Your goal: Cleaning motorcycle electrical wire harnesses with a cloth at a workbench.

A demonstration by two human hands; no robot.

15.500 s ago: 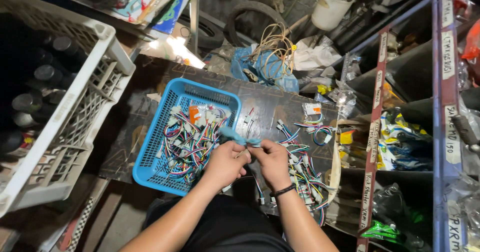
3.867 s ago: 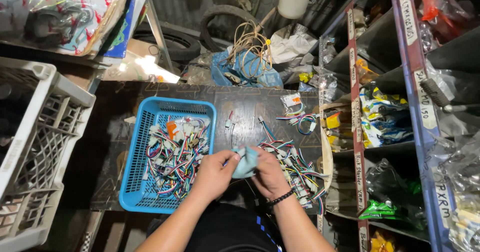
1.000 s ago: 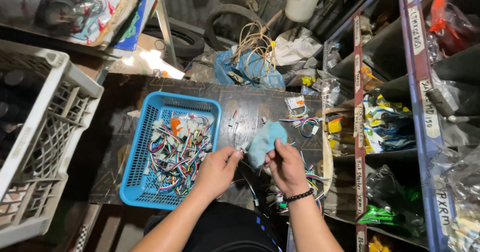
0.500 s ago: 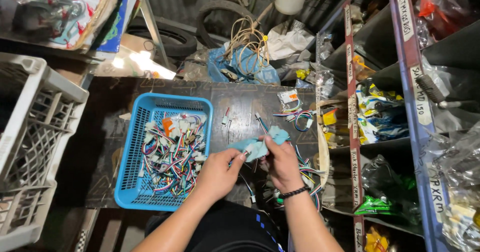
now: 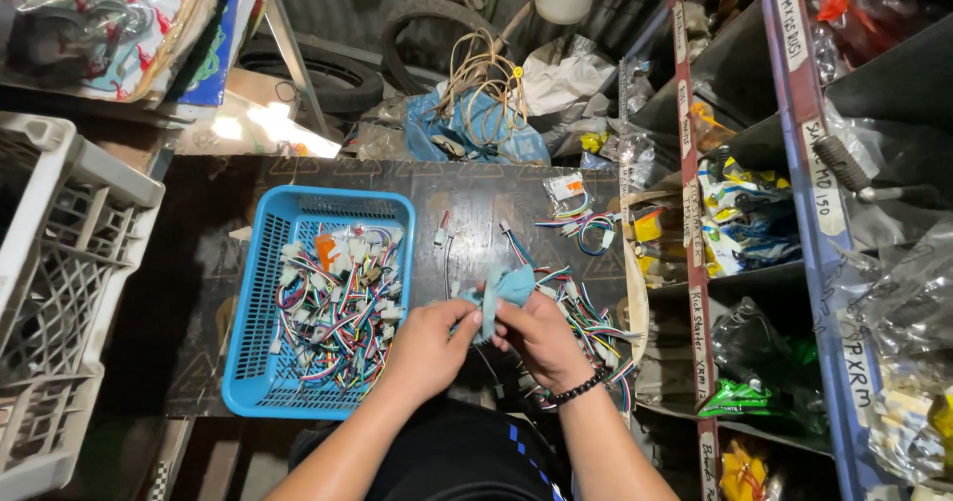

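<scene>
Cloth, light blue (image 5: 504,290), sits pinched between both hands just right of the blue basket (image 5: 248,362), above the near edge of the dark tabletop (image 5: 467,203). Left hand (image 5: 429,347) curled, fingertips nipping the cloth's lower left edge; right hand (image 5: 541,334) closed around its right side, thumb and forefinger pressed on the fabric, bead bracelet at the wrist. Whether a wire or connector is wrapped inside the cloth is not visible. Risks, judged: grip is fingertip-only, so the cloth or anything small in it could slip and drop into the loose multicolour wire harnesses (image 5: 586,322) right of the basket and get lost there; trailing wires could snag on the bracelet and drag the pile toward the table edge. Basket itself is full of tangled wires with white connectors (image 5: 338,307), easy to hook with a sleeve or finger. Further right of the basket, a small coiled harness (image 5: 576,225), then crowded shelving (image 5: 784,163) hard against the table. Left of the basket, a white plastic crate (image 5: 69,292); beyond it, a blue bag with coiled cords (image 5: 481,114) and a tyre (image 5: 437,44).
</scene>
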